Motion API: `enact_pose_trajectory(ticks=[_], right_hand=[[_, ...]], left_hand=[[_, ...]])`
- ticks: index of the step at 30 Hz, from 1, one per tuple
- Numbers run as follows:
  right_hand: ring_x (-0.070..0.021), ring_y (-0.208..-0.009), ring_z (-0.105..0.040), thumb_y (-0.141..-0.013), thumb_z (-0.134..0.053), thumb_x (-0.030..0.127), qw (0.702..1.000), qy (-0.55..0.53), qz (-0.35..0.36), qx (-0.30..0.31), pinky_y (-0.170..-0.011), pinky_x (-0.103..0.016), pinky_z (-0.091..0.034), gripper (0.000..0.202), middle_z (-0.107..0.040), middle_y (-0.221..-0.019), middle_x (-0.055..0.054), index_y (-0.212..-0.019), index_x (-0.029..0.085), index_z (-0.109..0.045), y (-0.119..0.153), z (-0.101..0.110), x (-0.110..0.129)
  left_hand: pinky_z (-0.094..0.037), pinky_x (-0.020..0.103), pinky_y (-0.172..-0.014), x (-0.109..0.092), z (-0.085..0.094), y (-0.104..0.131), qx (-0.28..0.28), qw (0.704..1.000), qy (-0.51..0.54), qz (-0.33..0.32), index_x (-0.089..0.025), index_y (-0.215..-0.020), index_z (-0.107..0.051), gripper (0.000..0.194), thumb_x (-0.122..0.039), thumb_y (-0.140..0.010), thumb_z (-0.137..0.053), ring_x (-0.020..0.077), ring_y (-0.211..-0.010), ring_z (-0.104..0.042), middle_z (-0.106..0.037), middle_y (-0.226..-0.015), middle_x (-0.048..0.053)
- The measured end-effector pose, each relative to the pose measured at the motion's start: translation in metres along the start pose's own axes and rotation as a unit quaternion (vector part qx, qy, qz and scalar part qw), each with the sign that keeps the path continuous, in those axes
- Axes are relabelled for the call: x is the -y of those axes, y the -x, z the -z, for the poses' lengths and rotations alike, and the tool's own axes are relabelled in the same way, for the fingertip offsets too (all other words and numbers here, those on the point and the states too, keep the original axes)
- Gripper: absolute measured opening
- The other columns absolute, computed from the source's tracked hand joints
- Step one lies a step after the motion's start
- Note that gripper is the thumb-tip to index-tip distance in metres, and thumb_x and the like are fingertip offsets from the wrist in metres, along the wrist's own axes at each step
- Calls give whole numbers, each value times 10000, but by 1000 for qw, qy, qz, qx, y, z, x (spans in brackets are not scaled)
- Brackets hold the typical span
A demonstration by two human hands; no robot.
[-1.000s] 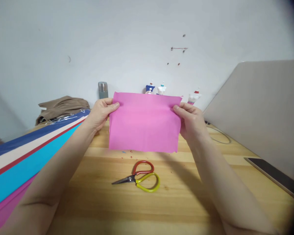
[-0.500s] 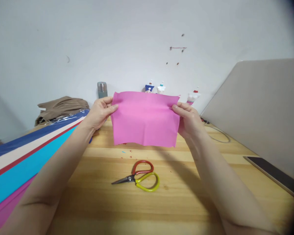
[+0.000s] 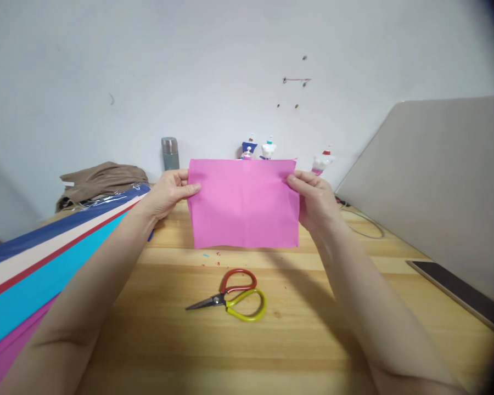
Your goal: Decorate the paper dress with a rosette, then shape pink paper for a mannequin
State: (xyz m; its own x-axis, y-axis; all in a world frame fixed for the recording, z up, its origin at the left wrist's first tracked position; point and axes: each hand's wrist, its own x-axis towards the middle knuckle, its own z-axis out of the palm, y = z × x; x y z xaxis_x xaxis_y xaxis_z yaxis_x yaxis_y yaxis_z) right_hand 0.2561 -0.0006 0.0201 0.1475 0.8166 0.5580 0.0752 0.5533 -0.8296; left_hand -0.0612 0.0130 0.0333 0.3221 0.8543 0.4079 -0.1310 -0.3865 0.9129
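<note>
A rectangular pink fabric sheet (image 3: 243, 206) hangs upright above the table, stretched between my two hands. My left hand (image 3: 170, 192) pinches its left edge near the top, thumb on the side facing me. At the opposite edge my right hand (image 3: 313, 192) grips it the same way, thumb in front and fingers behind. A faint vertical crease runs down the middle of the sheet. Below it on the wood lie scissors (image 3: 234, 296) with one red and one yellow handle, blades pointing left and closed.
Stacked coloured sheets (image 3: 45, 274) lie at the left, with brown cloth (image 3: 102, 184) behind. A flask (image 3: 170, 153) and small bottles (image 3: 268, 148) stand near the wall. A phone (image 3: 461, 293) and a large pale panel (image 3: 440, 181) are at the right. Tiny scraps (image 3: 218, 254) dot the table (image 3: 214, 351).
The pink sheet now hangs flatter, its top and bottom edges straighter. Its top edge sits slightly lower. Both hands keep their hold, and the scissors lie still while the view shifts a little.
</note>
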Motion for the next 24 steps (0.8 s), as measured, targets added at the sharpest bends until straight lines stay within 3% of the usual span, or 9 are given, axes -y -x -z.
enact_pose_trajectory(ticks=[3, 8, 11, 15, 19, 21, 24], right_hand=[[-177, -534, -572, -665, -895, 508, 998, -31, -50, -2, -510, -331, -462, 328, -648, -640, 13, -748, 262, -695, 1, 0, 1], [-166, -551, -568, -684, -897, 469, 999, -12, -35, 15, -518, -315, -450, 279, -677, -648, 14, -687, 269, -704, 11, -6, 13], [-162, -540, -562, -722, -875, 441, 999, 3, -15, 42, -511, -314, -449, 236, -685, -635, 10, -668, 274, -717, 20, -11, 24], [-167, -551, -568, -776, -839, 434, 997, 41, 23, 61, -513, -317, -442, 220, -671, -626, 7, -683, 278, -716, 32, -19, 38], [-156, -557, -544, -787, -819, 427, 995, 70, 40, 57, -527, -312, -436, 220, -654, -626, 15, -681, 272, -705, 40, -26, 49], [-163, -577, -565, -768, -826, 441, 995, 68, 19, 74, -546, -314, -464, 226, -673, -648, 6, -690, 267, -704, 41, -28, 55], [-205, -682, -659, -707, -871, 443, 987, 49, -44, 146, -617, -340, -547, 240, -758, -790, -29, -811, 266, -746, 39, -26, 60]], left_hand=[[-606, 373, -854, -1, 1, 3, 8, 1000, -20, 15, -152, -922, -857, 417, -388, -600, -979, 275, -894, -774, -835, -944, 123], [-564, 276, -749, -7, -1, 10, 13, 994, -87, 59, -181, -1053, -853, 417, -418, -719, -929, 185, -802, -734, -822, -908, 85], [-567, 274, -723, -13, -9, 12, 61, 987, -118, 92, -186, -1122, -842, 446, -382, -729, -919, 179, -771, -728, -816, -888, 77], [-602, 315, -824, -24, -32, 17, 143, 979, -126, 68, -197, -1203, -825, 533, -317, -694, -925, 247, -983, -761, -821, -1143, 110], [-606, 317, -808, -35, -53, 27, 191, 974, -119, 34, -179, -956, -861, 228, -327, -783, -851, 235, -893, -767, -835, -1003, 82], [-601, 300, -791, -37, -56, 31, 182, 974, -126, 39, -167, -877, -853, 185, -337, -809, -828, 217, -849, -761, -831, -922, 74], [-592, 281, -753, -35, -53, 31, 113, 986, -116, 43, -147, -917, -851, 275, -380, -772, -863, 208, -824, -753, -831, -932, 84]])
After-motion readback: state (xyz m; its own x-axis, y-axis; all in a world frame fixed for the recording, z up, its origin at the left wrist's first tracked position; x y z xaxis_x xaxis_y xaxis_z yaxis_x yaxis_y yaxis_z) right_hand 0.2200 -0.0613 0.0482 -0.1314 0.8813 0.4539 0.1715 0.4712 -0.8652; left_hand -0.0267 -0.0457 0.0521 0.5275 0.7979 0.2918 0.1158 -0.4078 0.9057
